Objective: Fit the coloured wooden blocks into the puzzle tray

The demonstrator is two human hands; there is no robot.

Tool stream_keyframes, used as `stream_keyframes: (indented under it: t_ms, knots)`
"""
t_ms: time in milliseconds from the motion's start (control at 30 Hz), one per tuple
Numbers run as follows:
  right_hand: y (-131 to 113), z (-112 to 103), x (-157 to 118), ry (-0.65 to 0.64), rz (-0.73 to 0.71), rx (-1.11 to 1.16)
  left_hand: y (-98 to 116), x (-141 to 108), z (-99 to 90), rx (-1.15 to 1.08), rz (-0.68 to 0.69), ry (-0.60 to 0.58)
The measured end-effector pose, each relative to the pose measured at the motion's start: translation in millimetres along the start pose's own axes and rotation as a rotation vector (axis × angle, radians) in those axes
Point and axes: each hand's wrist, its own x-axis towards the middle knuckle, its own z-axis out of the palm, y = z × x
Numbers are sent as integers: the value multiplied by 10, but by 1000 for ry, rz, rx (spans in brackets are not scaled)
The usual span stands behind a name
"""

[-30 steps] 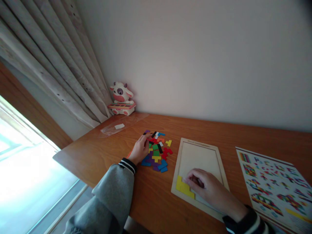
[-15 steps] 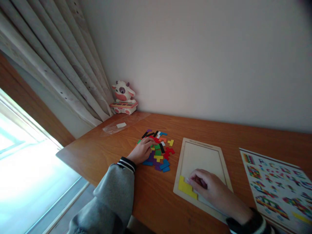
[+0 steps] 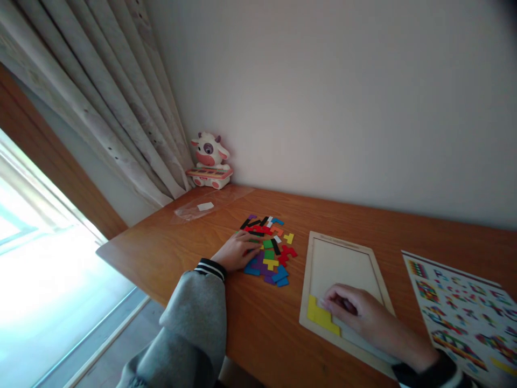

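My left hand [image 3: 236,251] lies over the near-left part of a pile of flat coloured puzzle pieces [image 3: 269,255], its fingers stretched out and touching them. Parts of the pieces beneath it are hidden. My right hand [image 3: 351,307] is in a pinch above the wooden puzzle tray [image 3: 305,291]. Something small and pale shows at its fingertips, too small to name. Right beside those fingertips, a stepped yellow piece [image 3: 321,318] sits in the tray's near left corner.
A printed pattern sheet [image 3: 464,318] lies right of the tray. Behind the pile are a clear plastic bag [image 3: 188,213] with a white label [image 3: 205,206] and a cow-shaped toy keyboard [image 3: 210,161]. A curtain [image 3: 133,118] hangs at the left, by the table's edge.
My left hand has slid slightly nearer over the pieces, showing a black piece beyond its fingers. The right hand keeps its pinch by the yellow piece. The whole view has shifted a little.
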Motion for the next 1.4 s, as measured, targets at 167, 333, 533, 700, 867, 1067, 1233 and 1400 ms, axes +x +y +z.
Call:
stream_keyframes:
  t_ms: [167,333,533,700,867,1067,1233,1400]
  knots:
    - [-155,-36,140,32,30,-82,45,-13,7,-5,-14,6]
    - [-487,250,548,227,-58,-169,9,-3,69,48,-127,73]
    - [-720,546,968,319,-8,-300,7,1,93,69,-180,63]
    - [-641,565,1115,336,59,-293,103,12,36,64,-212,56]
    - [-573,558,1181,339,74,-245,139,29,17,8,-172,47]
    - [-557,530,1192,355,41,-138,95,24,55,1,-145,36]
    - [-443,300,1262,381,31,-3,102,29,39,-5,-127,48]
    - [-218,82,1432,455,134,-47,118,29,34,-18,-124,37]
